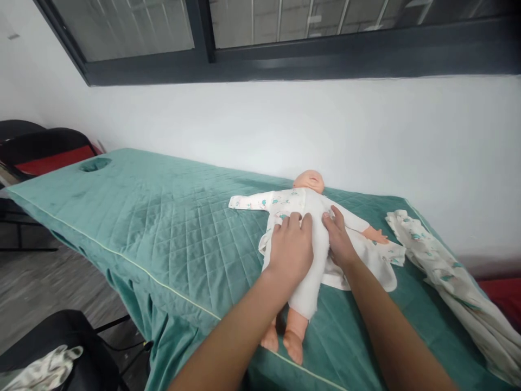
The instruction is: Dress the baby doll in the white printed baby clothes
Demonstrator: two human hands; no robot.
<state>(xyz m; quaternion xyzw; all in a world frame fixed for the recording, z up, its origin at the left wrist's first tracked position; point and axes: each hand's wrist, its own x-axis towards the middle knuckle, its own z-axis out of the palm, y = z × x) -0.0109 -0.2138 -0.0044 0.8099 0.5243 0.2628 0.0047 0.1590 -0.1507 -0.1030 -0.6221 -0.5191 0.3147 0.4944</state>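
A baby doll [311, 181] lies on its back in white clothing [307, 288], its bare feet [293, 339] toward me. A baby shirt [280, 201] with a green print covers its chest on the left, that sleeve stretched out sideways. The shirt's other half lies spread flat on the right, beneath the doll's white-sleeved arm [354, 220]. My left hand [292, 247] rests on the doll's front with curled fingers, closed on the shirt's front edge. At the doll's right-hand side in view, my right hand [338, 239] touches the white clothing, thumb and fingers apart.
A green quilted cover [183, 217] lies over a long bed against the white wall, with a hole at its far left. Folded printed baby clothes [443, 271] lie along the right edge. Black chairs [52, 146] stand at left; another chair [69, 347] in front holds a cloth.
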